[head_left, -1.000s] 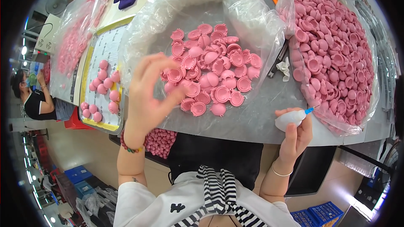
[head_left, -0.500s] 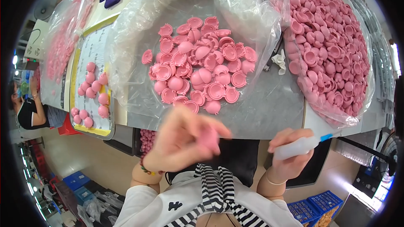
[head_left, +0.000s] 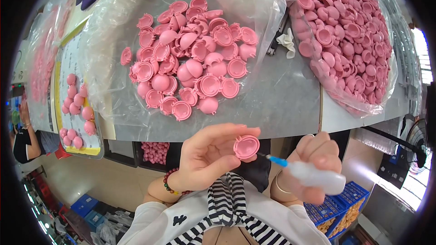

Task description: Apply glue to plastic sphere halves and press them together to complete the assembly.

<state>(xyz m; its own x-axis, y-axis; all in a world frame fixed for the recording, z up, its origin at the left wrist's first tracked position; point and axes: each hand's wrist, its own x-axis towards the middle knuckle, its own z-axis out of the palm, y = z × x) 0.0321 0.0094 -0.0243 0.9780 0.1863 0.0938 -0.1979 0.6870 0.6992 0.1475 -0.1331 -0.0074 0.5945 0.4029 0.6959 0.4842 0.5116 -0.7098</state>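
Note:
Just off the table's front edge, my left hand [head_left: 206, 156] pinches a pink plastic half-shell [head_left: 247, 147] between thumb and fingers, its hollow side showing. My right hand [head_left: 318, 165] is wrapped round a translucent white squeeze bottle [head_left: 315, 177] with a blue needle tip [head_left: 278, 161]. The thin needle points left and ends close beside the shell's rim; whether it touches cannot be made out. Beyond my hands, a loose pile of pink half-shells [head_left: 190, 70] lies on the grey table, some hollow side up, some dome up.
Clear plastic sheeting [head_left: 106, 41] surrounds the pile. On the right bulges a big bag of pink half-shells [head_left: 349, 41], near a crumpled white tissue [head_left: 287, 43]. A yellow-edged tray [head_left: 97, 147] at left holds closed pink balls [head_left: 72, 104]. A fan [head_left: 417, 143] stands far right; another person sits far left.
My left hand has turned the shell's hollow side into view. My right hand has swung the bottle round, so its tip now points left at the shell. The view has shifted.

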